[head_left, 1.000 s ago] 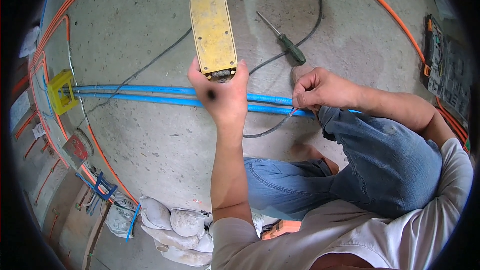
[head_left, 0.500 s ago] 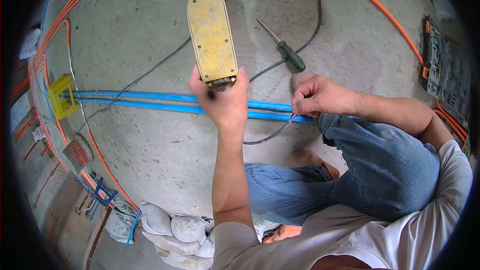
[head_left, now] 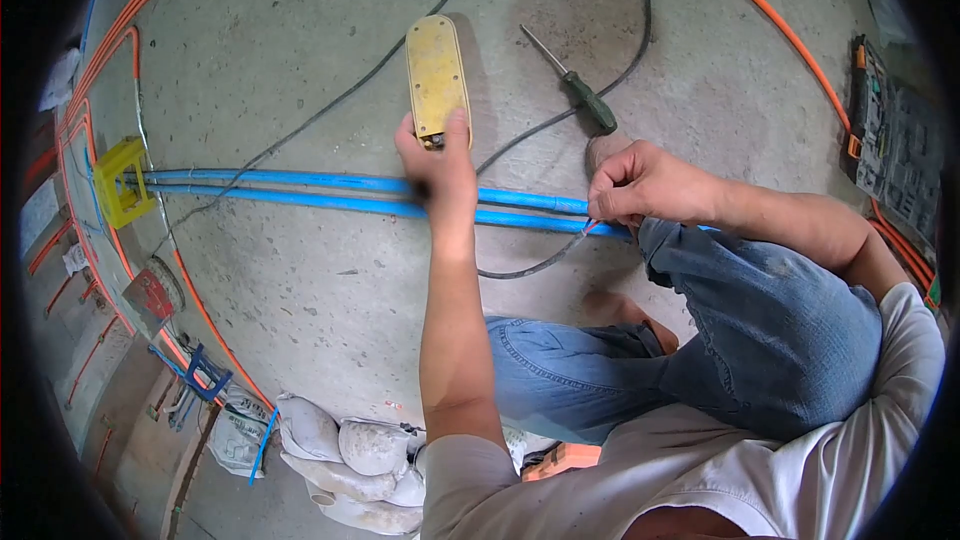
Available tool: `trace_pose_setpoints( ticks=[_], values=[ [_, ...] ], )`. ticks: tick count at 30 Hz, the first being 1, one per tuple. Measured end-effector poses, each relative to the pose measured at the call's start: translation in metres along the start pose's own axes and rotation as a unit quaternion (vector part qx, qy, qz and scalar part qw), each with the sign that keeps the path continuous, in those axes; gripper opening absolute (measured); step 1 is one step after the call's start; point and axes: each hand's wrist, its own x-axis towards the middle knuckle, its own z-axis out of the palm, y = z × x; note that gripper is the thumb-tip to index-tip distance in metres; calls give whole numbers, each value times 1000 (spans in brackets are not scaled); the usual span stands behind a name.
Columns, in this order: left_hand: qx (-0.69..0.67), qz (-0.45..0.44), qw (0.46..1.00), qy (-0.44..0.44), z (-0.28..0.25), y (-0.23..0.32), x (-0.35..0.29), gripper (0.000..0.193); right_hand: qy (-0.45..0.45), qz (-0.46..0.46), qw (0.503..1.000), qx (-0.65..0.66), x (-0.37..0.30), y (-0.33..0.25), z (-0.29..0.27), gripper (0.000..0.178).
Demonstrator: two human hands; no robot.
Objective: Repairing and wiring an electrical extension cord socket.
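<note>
My left hand (head_left: 450, 172) grips the near end of a long yellow box (head_left: 435, 75) with a rounded far end and small screws along its face. Its thumb lies on the right edge of the box, and dark parts show at the near end. Above my raised knee, my right hand (head_left: 648, 186) is pinched closed on the end of a black cable (head_left: 535, 268), where thin reddish wires (head_left: 592, 224) stick out. Just beyond that hand, a screwdriver (head_left: 588, 103) with a green handle lies on the concrete floor.
Two blue conduits (head_left: 330, 183) run across the floor under my left wrist to a yellow frame (head_left: 123, 196). Orange conduits (head_left: 137, 70) curve along the left, another (head_left: 760, 2) at upper right. A tool case (head_left: 890, 140) stands far right; white sacks (head_left: 375, 450) lie lower left.
My left hand has lowered the yellow box toward the floor and slightly right, so it looks smaller. My right hand has stayed nearly in place.
</note>
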Motion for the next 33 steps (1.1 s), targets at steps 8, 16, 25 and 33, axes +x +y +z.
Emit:
trace_pose_setpoints(
  ticks=[8, 16, 25, 33],
  values=[
    [-35, -76, 996, -10, -5, -31, 16, 43, -2, -2, 1000, -3, -2, -3, 0, 15],
    [-193, -251, 943, -99, -21, -74, 28, 30, -5, -33, 999, 2, 0, -6, 7, 15],
    [-220, -147, 957, -122, -12, -62, 29, 24, 9, -20, 1000, 17, 0, -1, 0, 15],
    [-212, -152, 962, -80, 15, -48, 18, 27, 10, -26, 1000, 3, -2, 0, -1, 14]
  ],
)
